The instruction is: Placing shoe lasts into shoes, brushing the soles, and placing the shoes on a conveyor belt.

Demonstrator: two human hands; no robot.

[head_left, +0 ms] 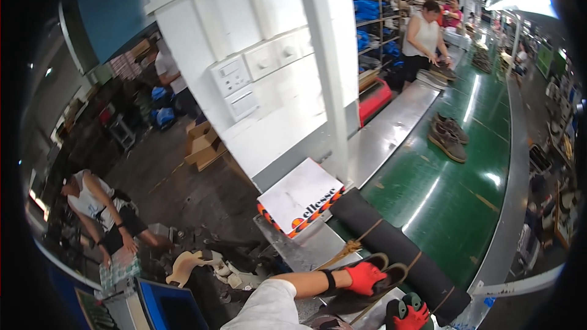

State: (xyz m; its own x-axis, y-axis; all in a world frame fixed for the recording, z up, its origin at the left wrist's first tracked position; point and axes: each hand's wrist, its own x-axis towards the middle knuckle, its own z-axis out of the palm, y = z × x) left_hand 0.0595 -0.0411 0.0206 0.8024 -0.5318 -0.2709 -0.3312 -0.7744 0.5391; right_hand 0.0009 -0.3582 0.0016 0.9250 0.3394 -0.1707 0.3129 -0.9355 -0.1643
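Stretching away beyond both hands, the green conveyor belt carries a pair of brown shoes well ahead of them. Nearer, a white shoebox with an orange-patterned edge sits just past the left hand, beside a black roller bound with twine. The left hand, in a red glove, lies palm down on a dark shoe, fingers curled over its opening, forearm extended from the lower edge. The right hand, gloved red and green, is cut off by the frame; whether it grips anything cannot be told.
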